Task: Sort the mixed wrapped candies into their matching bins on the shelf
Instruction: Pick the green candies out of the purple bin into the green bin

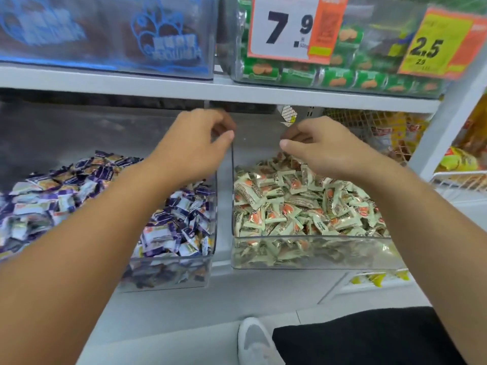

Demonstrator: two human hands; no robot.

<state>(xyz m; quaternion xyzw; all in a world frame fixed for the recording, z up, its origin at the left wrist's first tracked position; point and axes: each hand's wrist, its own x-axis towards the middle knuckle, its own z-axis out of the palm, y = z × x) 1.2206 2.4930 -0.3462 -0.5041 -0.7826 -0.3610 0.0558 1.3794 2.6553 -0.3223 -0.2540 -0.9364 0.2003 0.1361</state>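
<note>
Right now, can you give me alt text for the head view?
Both hands are raised over two clear bins: the left hand above purple-wrapped candies, the right hand above pale green-wrapped candies. Both have curled fingers; any held candy is hidden.

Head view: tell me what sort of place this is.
Most likely a shop's sweets aisle. Printed price cards hang on the upper shelf's bins, clear bins hold loose purple-wrapped candies and pale green-wrapped candies, and a wire basket of packaged snacks sits to the right.

Both bare forearms reached forward; the left hand (196, 139) and right hand (320, 148) were raised, fingers curled in pinches
</note>
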